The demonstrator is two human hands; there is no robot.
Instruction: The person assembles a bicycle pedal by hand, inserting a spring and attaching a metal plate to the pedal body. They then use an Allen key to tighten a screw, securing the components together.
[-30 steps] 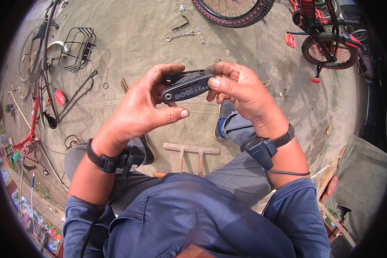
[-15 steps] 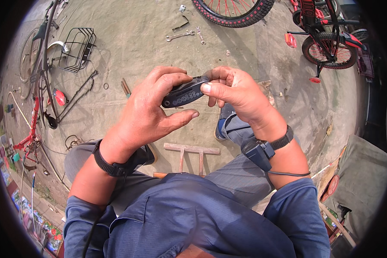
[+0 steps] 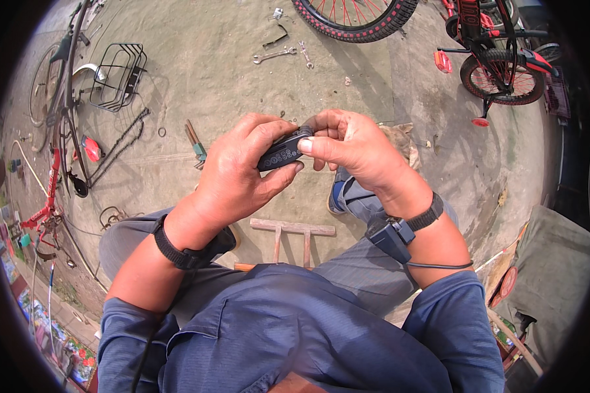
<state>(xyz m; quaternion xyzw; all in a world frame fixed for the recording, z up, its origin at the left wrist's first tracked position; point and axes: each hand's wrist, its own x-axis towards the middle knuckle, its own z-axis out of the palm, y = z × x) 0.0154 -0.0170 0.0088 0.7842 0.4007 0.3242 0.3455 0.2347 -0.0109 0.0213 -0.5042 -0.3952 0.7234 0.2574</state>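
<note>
Your left hand (image 3: 233, 164) grasps the black, oblong folding multi-tool (image 3: 280, 155) — seemingly to steady it — while your right hand (image 3: 362, 147) pinches its opposite end.

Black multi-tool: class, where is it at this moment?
In the head view, the multi-tool is slightly above the picture's centre, held between the left hand and the right hand, with two wrenches farther up.
</note>
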